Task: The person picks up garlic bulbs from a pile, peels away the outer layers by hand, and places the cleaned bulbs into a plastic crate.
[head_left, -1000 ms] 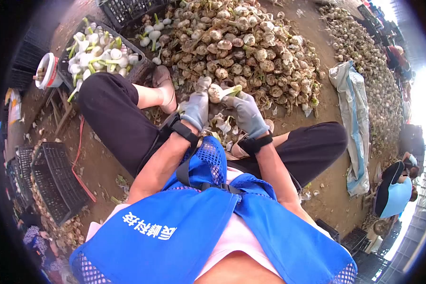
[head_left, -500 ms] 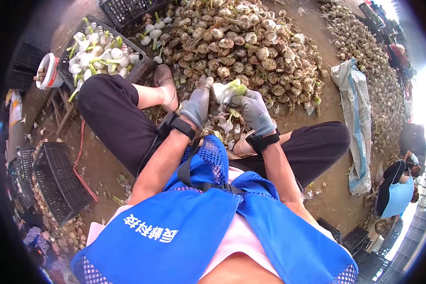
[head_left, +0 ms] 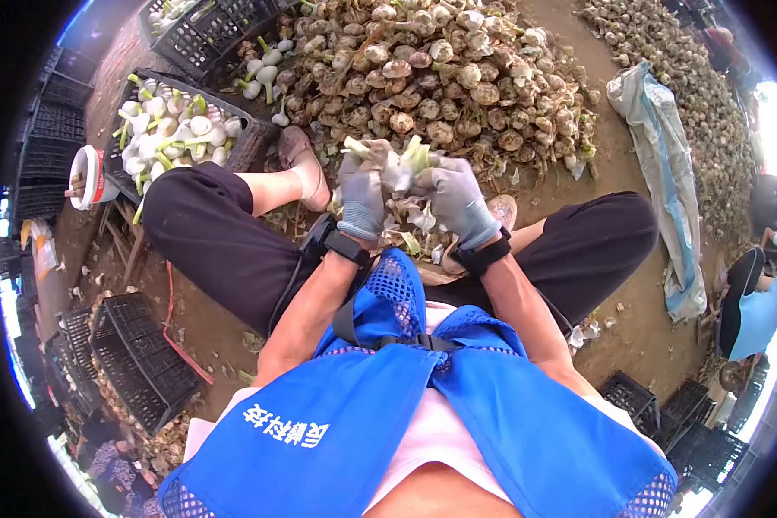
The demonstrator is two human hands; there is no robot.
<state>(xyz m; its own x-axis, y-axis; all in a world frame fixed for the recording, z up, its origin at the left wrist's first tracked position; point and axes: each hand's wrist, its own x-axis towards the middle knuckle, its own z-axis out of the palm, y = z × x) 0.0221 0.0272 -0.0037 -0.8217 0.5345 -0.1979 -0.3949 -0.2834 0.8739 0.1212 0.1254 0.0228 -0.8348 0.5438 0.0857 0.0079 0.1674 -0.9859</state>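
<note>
In front of me, both gloved hands are closed on a white garlic bulb (head_left: pixel 399 173) with a pale green stem. My left hand (head_left: pixel 362 198) grips its left side, and a pale stalk or strip of skin sticks up by the fingers. From the right, my right hand (head_left: pixel 454 200) pinches the bulb near its stem; the fingertips are slightly blurred. Loose garlic skins (head_left: pixel 421 217) lie beneath the hands. Just beyond them rises a large heap of unpeeled garlic (head_left: pixel 440 86).
A black crate of cleaned garlic (head_left: pixel 250 142) stands at the left, beside a white bucket (head_left: pixel 85 177). An overturned-looking black crate (head_left: pixel 142 358) lies lower left. A woven sack (head_left: pixel 665 173) stretches along the right. Another person (head_left: pixel 747 302) sits far right.
My left hand has moved onto the bulb's left side, and a pale stalk now shows by its fingers. The right hand has shifted slightly left and lower. The camera view has shifted a little.
</note>
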